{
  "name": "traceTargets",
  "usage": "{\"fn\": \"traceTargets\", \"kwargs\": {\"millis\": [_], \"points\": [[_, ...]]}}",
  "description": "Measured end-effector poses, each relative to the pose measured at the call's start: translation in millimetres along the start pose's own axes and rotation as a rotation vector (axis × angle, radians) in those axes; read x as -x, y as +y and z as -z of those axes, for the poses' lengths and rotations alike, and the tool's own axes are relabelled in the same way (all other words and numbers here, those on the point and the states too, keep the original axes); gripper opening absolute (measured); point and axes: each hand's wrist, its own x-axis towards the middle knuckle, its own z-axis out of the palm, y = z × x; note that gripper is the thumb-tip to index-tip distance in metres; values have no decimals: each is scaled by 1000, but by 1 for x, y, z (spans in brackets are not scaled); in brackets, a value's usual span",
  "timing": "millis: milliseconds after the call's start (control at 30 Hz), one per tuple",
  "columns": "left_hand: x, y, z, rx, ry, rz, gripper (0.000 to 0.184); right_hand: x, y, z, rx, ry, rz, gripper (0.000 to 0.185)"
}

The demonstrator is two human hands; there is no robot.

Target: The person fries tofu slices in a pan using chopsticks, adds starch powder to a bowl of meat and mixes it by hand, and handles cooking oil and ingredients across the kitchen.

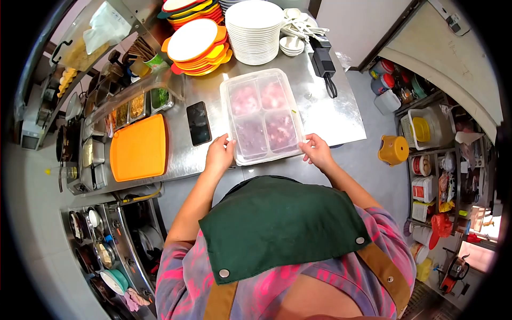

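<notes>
A clear lidded plastic food container (261,116) with several compartments lies at the front edge of the steel table. Through its cloudy lid I see pinkish pieces, perhaps raw meat, in each section. My left hand (219,154) grips the near left corner, thumb on top. At the near right side, my right hand (318,152) pinches the container's edge between thumb and fingers. Left of the container, a black phone (199,124) lies flat, apart from my left hand.
An orange tray (140,148) lies on the left of the steel table (341,117). White plates (255,32) and orange-rimmed dishes (197,45) are stacked at the back. Spoons (298,24) and a black power strip (322,58) are behind right. A yellow stool (393,150) stands on the floor.
</notes>
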Motion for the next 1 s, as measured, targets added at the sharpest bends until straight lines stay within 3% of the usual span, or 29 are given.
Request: {"fn": "traceTargets", "kwargs": {"millis": [133,200,267,300,333,433,533,633,733,833,867,900,1000], "points": [[-27,7,11,-63,-83,82,55,11,-10,-3,-27,-32,-67,52],[-55,6,20,-134,-124,69,68,10,-7,-1,49,-21,-7,49],[-97,8,19,-54,23,-85,58,5,-8,2,264,79,170,43],[-117,24,22,-49,52,-32,52,-2,-13,6,438,176,317,39],[-147,10,10,-199,179,-122,47,-10,-20,9,611,274,465,35],[-204,0,-3,-151,85,-31,40,-41,-52,9,644,200,579,21],[-206,0,-4,76,56,63,34,-65,-62,7,856,172,526,12],[-206,-3,-7,121,107,26,31,-69,-54,2,938,176,476,6],[-213,-14,-11,168,75,43,30,-64,-40,-2,895,262,571,5],[-220,-21,-13,236,79,48,26,-25,-39,2,434,289,642,8],[-225,-28,-15,264,59,53,26,-11,-29,2,379,344,594,9],[-234,-43,-19,240,66,-67,26,2,-9,1,283,385,540,9],[-255,-43,-11,175,-113,-54,31,56,59,-4,155,491,510,9]]}}
